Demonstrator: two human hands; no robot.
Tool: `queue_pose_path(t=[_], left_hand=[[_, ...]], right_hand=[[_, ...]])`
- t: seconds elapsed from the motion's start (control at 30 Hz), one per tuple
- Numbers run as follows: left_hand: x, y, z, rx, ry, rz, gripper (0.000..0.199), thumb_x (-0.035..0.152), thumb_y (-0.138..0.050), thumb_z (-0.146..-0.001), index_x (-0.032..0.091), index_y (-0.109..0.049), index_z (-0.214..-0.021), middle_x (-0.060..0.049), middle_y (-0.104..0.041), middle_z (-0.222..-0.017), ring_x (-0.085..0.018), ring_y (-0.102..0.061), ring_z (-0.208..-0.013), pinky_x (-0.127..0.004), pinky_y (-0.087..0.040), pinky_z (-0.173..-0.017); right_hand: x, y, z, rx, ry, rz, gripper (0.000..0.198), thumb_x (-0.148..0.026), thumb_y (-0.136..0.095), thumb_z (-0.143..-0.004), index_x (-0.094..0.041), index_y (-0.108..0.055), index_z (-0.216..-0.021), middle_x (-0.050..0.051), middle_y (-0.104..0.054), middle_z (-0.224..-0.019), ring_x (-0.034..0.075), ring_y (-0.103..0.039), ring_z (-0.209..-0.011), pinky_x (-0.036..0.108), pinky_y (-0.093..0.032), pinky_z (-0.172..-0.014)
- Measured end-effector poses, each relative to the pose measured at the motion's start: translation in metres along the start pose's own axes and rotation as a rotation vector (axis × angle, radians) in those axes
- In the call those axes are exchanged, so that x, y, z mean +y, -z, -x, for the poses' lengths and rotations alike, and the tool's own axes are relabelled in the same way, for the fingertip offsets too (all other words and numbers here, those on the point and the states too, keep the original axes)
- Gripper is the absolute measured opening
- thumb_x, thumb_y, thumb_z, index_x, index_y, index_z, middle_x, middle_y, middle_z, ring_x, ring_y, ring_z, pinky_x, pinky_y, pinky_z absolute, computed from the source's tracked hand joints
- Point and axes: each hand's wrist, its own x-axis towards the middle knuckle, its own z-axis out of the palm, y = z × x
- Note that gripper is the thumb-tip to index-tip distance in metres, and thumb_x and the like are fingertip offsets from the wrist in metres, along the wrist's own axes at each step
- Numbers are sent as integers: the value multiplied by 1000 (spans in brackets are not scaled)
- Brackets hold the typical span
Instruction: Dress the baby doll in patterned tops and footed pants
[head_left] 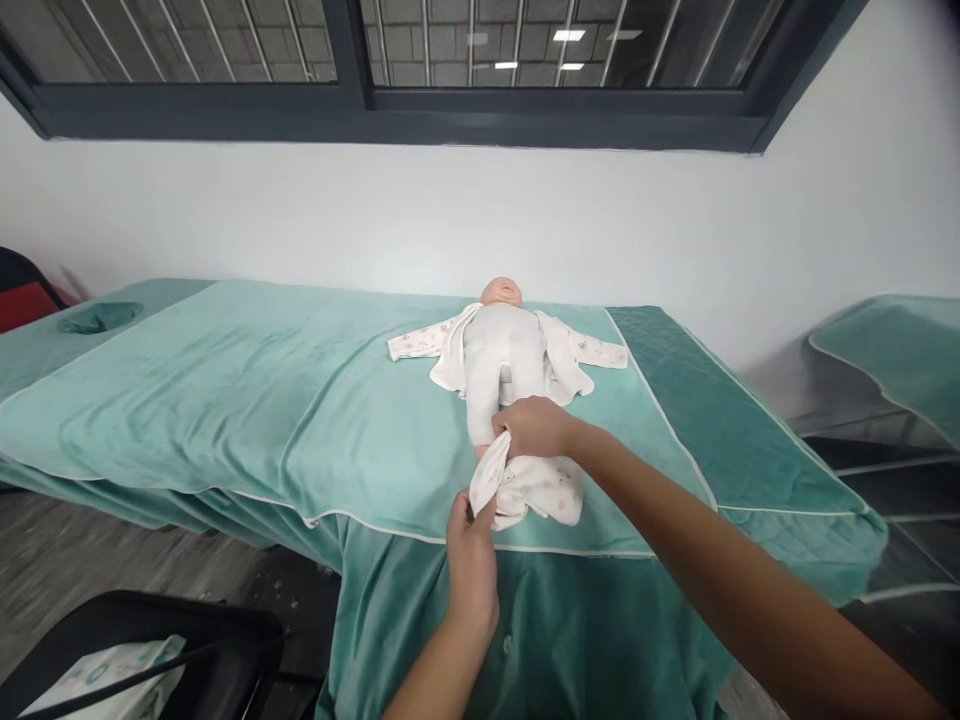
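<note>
— Head view first: what is the surface like?

— It is a long padded bed (225,400) draped in teal cloth with white piping along the edges. The cover hangs over the near side, and a darker teal strip runs along the right end. At the far left there is an oval face hole (100,317) in the padding.

— And what lies on it?

— A baby doll (501,360) on its back, head toward the wall, with an opened white printed top (570,352) spread beneath it, sleeves out to both sides. A small pair of white printed trousers (529,488) lies bunched at the doll's legs, near the front edge of the bed.

— What are the hands doing?

— The left hand (471,560) pinches the lower end of the trousers between its fingers. The right hand (534,426) is closed on the upper part of the same garment, just at the doll's leg.

— The room?

— A plain white wall (675,230) stands behind the bed, with a dark-framed window (360,105) above it reflecting ceiling lights. A second teal-covered bed (900,350) stands off to the right. A black-framed bin (142,650) holding printed fabric sits at the lower left on a grey wood-look floor (90,550).
</note>
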Motion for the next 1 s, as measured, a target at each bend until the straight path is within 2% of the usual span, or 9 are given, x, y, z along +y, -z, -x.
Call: queue_pose_path(t=[0.27, 0.5, 0.67, 0.83, 1.0], left_hand=[[9, 3, -2, -20, 37, -2, 38, 38, -73, -74, 14, -67, -104, -7, -72, -99, -20, -63, -88, -31, -45, -82], [13, 3, -9, -34, 17, 78, 36, 35, -75, -72, 16, -66, -101, -5, -71, -97, -19, -62, -88, -30, -45, -81], [17, 0, -22, -12, -50, -15, 33, 37, -68, -79, 19, -64, -106, -3, -69, -99, -16, -59, -88, -27, -44, -79], [19, -2, -38, 29, -115, -131, 26, 37, -64, -82, 19, -63, -101, -1, -67, -93, -15, -57, -86, -25, -45, -76], [20, 3, -45, 1, -195, -229, 23, 38, -59, -87, 21, -61, -103, 0, -64, -94, -15, -56, -87, -24, -45, -77]], right_hand=[[0, -1, 0, -2, -12, -53, 24, -48, -65, -77, -24, -65, -77, 3, -73, -86, 21, -63, -78, 28, -29, -59], [2, -4, 2, 54, -17, -246, 22, -41, -68, -75, -21, -58, -71, -1, -69, -79, 16, -58, -73, 26, -31, -59], [4, -5, 4, 91, -44, -428, 16, -35, -68, -75, -22, -60, -74, -3, -67, -79, 15, -57, -75, 25, -32, -62], [9, -6, 4, 74, -70, -574, 16, -36, -66, -75, -21, -61, -76, -3, -65, -78, 16, -57, -76, 25, -35, -63], [14, -7, 5, 54, -37, -713, 15, -34, -65, -75, -20, -61, -79, -3, -64, -78, 17, -58, -78, 25, -38, -64]])
